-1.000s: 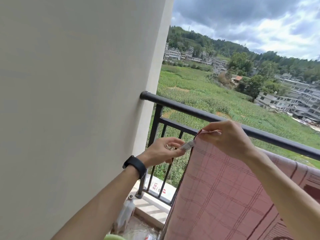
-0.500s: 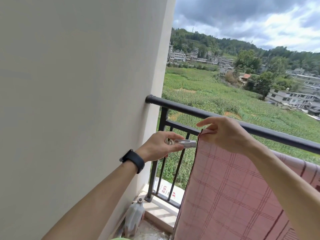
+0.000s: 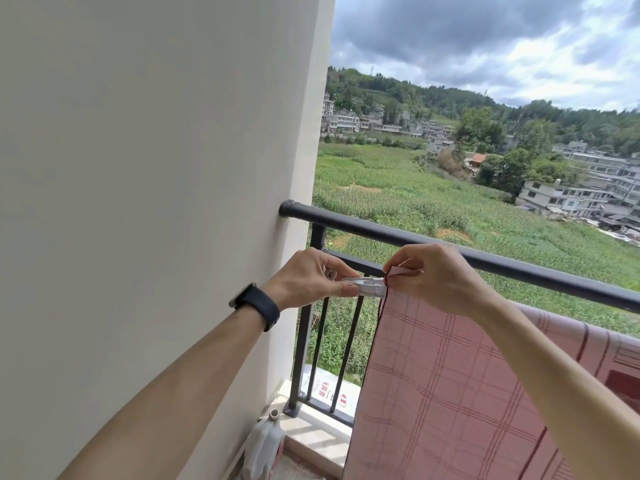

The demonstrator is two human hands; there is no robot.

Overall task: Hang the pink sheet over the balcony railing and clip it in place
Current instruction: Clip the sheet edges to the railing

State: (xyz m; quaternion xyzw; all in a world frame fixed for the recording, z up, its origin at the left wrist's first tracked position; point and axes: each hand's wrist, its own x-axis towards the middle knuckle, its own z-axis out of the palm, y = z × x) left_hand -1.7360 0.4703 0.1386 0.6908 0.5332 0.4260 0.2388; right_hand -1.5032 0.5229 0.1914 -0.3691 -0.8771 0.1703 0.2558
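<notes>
- Now the pink sheet [image 3: 450, 393] hangs down the inner side of the railing [image 3: 485, 259], its top edge running just under the top bar on the right; which bar carries it I cannot tell.
- It is a dusty pink cloth, checked with thin darker red lines and speckled with fine dots, with a dark trim down its left edge and broader red stripes near the far right.
- Its upper left corner is lifted and folded over in the right hand [image 3: 440, 275], whose fingers and thumb are pinched on it, just in front of the top bar.
- A small white clip [image 3: 369, 287] lies level in the left hand [image 3: 308, 278], held between thumb and curled fingers, its tip touching that corner; whether it bites the cloth I cannot tell.
- A dark watch [image 3: 258, 304] sits on the left wrist.
- A pale wall [image 3: 156, 202] fills the left side, where the top bar ends.
- A plastic jug [image 3: 263, 445] stands on the floor by the wall, near the railing's foot.
</notes>
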